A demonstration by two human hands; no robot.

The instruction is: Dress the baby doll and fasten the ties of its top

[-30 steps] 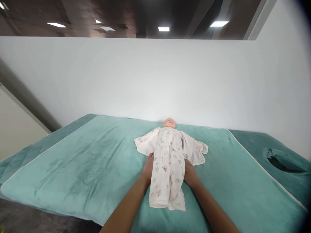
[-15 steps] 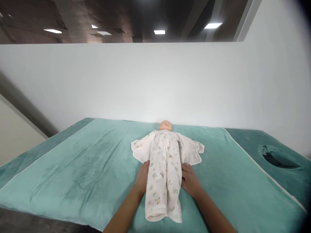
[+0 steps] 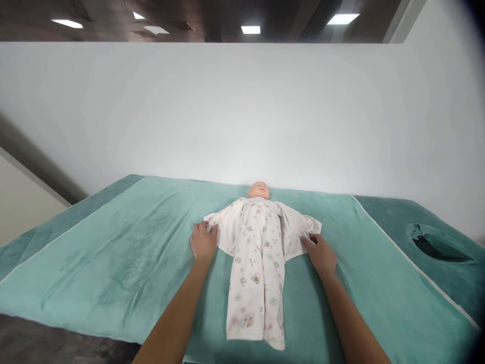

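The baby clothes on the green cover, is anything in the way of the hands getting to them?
Nothing I can see. The left hand is at the edge of one sleeve of the baby clothes, and the right hand is at the other sleeve. The doll's head is beyond, not between.

A padded green bed [image 3: 397,217] spans the lower half of the frame, with an oval opening [image 3: 441,249] at right. A lighter green cover [image 3: 113,263] with pale edging lies across its middle. On this, at centre, rest a doll [image 3: 259,190], head uppermost, and printed white baby clothes [image 3: 254,273], sleeves spread, legs toward the bottom.
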